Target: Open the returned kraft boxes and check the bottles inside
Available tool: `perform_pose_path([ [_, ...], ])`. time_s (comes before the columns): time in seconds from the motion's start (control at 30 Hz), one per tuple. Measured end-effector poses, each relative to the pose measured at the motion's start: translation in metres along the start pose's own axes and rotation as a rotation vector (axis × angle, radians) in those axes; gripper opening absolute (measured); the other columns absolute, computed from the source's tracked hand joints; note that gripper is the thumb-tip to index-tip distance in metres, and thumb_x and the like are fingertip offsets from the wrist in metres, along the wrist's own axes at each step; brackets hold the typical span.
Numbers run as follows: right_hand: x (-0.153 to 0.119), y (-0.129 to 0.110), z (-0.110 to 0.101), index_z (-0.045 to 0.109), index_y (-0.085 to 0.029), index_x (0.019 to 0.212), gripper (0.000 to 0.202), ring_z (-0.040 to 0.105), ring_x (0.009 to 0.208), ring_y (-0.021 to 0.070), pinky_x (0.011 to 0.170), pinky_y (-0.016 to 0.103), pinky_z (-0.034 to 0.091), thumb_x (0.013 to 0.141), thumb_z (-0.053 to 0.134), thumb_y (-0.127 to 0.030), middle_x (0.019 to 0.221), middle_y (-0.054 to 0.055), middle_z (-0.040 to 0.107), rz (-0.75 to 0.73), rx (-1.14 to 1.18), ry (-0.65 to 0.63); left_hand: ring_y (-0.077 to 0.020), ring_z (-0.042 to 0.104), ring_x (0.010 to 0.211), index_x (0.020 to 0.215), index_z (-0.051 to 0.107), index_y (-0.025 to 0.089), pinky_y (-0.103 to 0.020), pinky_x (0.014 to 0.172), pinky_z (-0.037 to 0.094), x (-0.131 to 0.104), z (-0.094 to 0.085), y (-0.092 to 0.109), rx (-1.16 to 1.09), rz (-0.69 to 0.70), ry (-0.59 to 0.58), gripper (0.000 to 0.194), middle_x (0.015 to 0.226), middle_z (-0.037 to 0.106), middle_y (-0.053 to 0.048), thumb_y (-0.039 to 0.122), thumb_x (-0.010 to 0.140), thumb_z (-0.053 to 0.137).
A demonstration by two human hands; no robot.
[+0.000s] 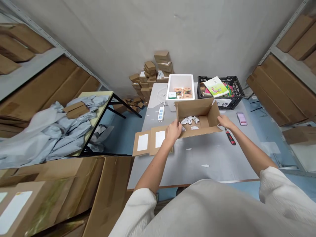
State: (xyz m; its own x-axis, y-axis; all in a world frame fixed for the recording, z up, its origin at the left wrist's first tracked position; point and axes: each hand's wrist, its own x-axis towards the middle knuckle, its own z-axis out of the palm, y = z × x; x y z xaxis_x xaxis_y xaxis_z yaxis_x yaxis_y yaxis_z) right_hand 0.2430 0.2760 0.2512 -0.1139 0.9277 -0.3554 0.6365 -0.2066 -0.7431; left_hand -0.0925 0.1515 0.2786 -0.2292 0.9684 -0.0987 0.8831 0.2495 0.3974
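Observation:
An open cardboard box (pixel 201 133) is held between my two hands over the grey table (pixel 187 174). My left hand (pixel 173 131) is closed on its left end, and my right hand (pixel 224 121) grips the right end. Crumpled white paper (pixel 189 120) and smaller scraps lie inside the box. Just right of it, below my right hand, is a red and black utility knife (pixel 230 136). Beside my left hand lie two flat cardboard packages with white labels, one the left package (pixel 138 149), the other the right package (pixel 153 149).
Behind the box stand a white foam box (pixel 181 77) with small cartons and a black crate (pixel 237 95) with booklets. A power strip (pixel 161 114) and a phone (pixel 242 118) lie on the table. Large cartons (pixel 111 194) stand at the left; grey bags (pixel 59 128) cover a side table.

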Motion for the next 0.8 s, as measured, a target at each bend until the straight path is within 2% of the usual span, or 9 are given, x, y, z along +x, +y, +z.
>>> perform_pose_path([
  [0.1,-0.015,-0.012,-0.028,0.065,-0.023,0.083,0.018,0.074,0.097,0.0323,0.078,0.048,0.070,0.084,0.059,-0.040,0.099,0.011,0.076,-0.078,0.158,-0.001,-0.0320,0.075,0.104,0.114,0.067,0.022,-0.036,0.084,0.049,-0.019,-0.024,0.013,-0.029,0.007,0.099,0.026,0.108,0.079,-0.014,0.033,0.110,0.044],
  [0.17,-0.023,-0.031,-0.033,0.065,-0.023,0.083,0.017,0.073,0.099,0.0321,0.079,0.049,0.071,0.083,0.060,-0.039,0.100,0.011,0.075,-0.141,0.235,-0.003,-0.0317,0.075,0.106,0.113,0.067,0.022,-0.036,0.086,0.050,-0.029,-0.039,0.011,-0.058,-0.005,0.180,0.024,0.108,0.079,-0.013,0.034,0.110,0.046],
  [0.23,-0.029,-0.054,-0.028,0.065,-0.023,0.084,0.016,0.072,0.102,0.0319,0.082,0.049,0.072,0.082,0.062,-0.039,0.100,0.010,0.075,-0.205,0.286,-0.022,-0.0311,0.076,0.108,0.117,0.065,0.023,-0.037,0.089,0.051,-0.038,-0.052,0.001,-0.105,-0.040,0.260,0.021,0.110,0.080,-0.012,0.033,0.108,0.049],
  [0.33,-0.031,-0.092,0.000,0.064,-0.023,0.087,0.016,0.071,0.105,0.0324,0.085,0.050,0.072,0.082,0.061,-0.038,0.102,0.010,0.074,-0.272,0.345,-0.048,-0.0291,0.077,0.111,0.126,0.062,0.023,-0.038,0.095,0.053,-0.048,-0.070,-0.029,-0.195,-0.102,0.375,0.023,0.120,0.080,-0.011,0.029,0.105,0.054],
  [0.47,-0.022,-0.143,0.068,0.063,-0.023,0.093,0.019,0.070,0.110,0.0323,0.090,0.050,0.072,0.082,0.058,-0.038,0.110,0.010,0.073,-0.338,0.408,-0.076,-0.0275,0.076,0.118,0.139,0.056,0.024,-0.039,0.102,0.055,-0.061,-0.095,-0.090,-0.276,-0.178,0.499,0.037,0.133,0.077,-0.012,0.021,0.103,0.052],
  [0.63,-0.004,-0.213,0.181,0.065,-0.027,0.111,0.032,0.069,0.115,0.0287,0.092,0.051,0.071,0.084,0.058,-0.043,0.117,0.007,0.071,-0.410,0.481,-0.249,-0.0297,0.071,0.130,0.153,0.049,0.023,-0.042,0.110,0.054,-0.080,-0.125,-0.184,-0.260,-0.291,0.586,0.053,0.144,0.073,-0.013,0.016,0.100,0.048],
  [0.8,0.008,-0.276,0.290,0.063,-0.029,0.115,0.031,0.067,0.117,0.0236,0.096,0.048,0.070,0.086,0.058,-0.040,0.123,0.004,0.070,-0.400,0.514,-0.365,-0.0318,0.065,0.140,0.163,0.042,0.019,-0.045,0.116,0.051,-0.096,-0.147,-0.269,-0.227,-0.375,0.639,0.069,0.153,0.067,-0.016,0.009,0.095,0.047],
])
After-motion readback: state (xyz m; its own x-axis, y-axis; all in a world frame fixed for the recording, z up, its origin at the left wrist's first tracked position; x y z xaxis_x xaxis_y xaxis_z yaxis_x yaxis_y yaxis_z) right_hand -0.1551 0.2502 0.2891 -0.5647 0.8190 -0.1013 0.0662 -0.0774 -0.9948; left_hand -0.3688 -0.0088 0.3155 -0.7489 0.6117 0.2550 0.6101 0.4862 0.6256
